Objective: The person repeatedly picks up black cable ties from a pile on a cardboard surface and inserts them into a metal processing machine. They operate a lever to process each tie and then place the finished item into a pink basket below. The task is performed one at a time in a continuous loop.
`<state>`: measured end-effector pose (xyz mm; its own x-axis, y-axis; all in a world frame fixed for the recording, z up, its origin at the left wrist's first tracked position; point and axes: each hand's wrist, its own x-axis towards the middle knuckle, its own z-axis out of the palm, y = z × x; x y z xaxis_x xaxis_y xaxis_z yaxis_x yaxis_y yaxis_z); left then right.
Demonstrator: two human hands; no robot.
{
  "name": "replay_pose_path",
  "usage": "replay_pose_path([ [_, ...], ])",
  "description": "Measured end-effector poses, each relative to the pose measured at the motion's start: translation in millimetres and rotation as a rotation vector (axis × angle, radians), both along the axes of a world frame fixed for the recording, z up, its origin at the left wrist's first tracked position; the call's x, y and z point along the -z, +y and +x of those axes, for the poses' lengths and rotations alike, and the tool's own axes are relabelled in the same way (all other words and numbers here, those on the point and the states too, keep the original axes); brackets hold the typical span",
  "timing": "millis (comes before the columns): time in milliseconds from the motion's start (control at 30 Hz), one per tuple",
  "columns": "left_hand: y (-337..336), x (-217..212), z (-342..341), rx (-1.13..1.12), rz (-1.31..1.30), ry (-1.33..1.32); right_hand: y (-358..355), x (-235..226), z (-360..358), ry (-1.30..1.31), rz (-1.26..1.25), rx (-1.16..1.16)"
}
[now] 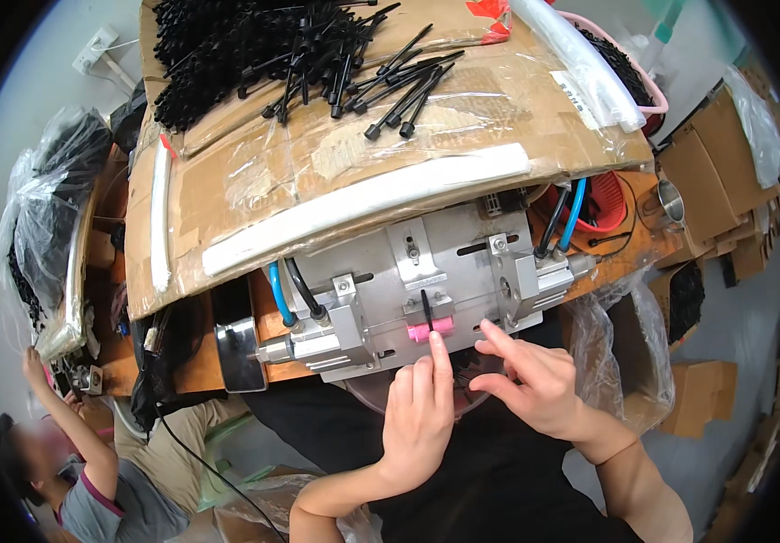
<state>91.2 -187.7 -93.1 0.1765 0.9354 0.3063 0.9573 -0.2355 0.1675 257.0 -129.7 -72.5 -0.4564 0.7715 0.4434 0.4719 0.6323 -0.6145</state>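
Observation:
A metal fixture (421,258) lies in front of me, with a small pink block (430,328) at its middle. A thin black rod-like piece (427,308) rests in the fixture, its near end over the pink block. My left hand (419,412) points its index finger at that end, the fingertip touching or almost touching it. Its other fingers are curled, and I see nothing held in them. Just right of the block, my right hand (535,380) hovers open, thumb and index finger apart, with nothing between them.
A cardboard sheet (317,181) above the fixture bears a heap of black headed rods (245,54). Air cylinders (331,335) with blue and black hoses flank the fixture. A red basket (602,204) stands at right. Another person (118,489) sits at lower left, reaching toward plastic bags.

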Motion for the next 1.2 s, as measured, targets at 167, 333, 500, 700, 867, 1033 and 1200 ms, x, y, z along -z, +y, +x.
replay_pose_path([
  [167, 8, 3, 2, 0.004, -0.072, -0.021, 0, -14, 7, 0.051, -0.061, 0.01],
  [333, 11, -10, -4, 0.04, -0.161, -0.087, 4, -18, 9, 0.077, -0.002, 0.008],
  [500, 95, -71, -46, 0.091, 0.26, -0.151, 61, -47, -9, 0.039, 0.381, 0.001],
  [700, 236, -102, -104, 0.078, 0.175, -0.139, 223, -87, -77, -0.238, 0.677, 0.083],
  [867, 212, -102, -119, 0.181, 0.058, -0.263, 278, -104, -86, -0.579, 0.377, -0.279],
  [1033, 152, -109, -136, 0.142, -0.003, -0.315, 248, -108, -77, -0.589, 0.402, -0.361],
  [1200, 144, -112, -148, 0.059, -0.009, -0.588, 246, -115, -73, -0.489, 0.587, -0.306],
])
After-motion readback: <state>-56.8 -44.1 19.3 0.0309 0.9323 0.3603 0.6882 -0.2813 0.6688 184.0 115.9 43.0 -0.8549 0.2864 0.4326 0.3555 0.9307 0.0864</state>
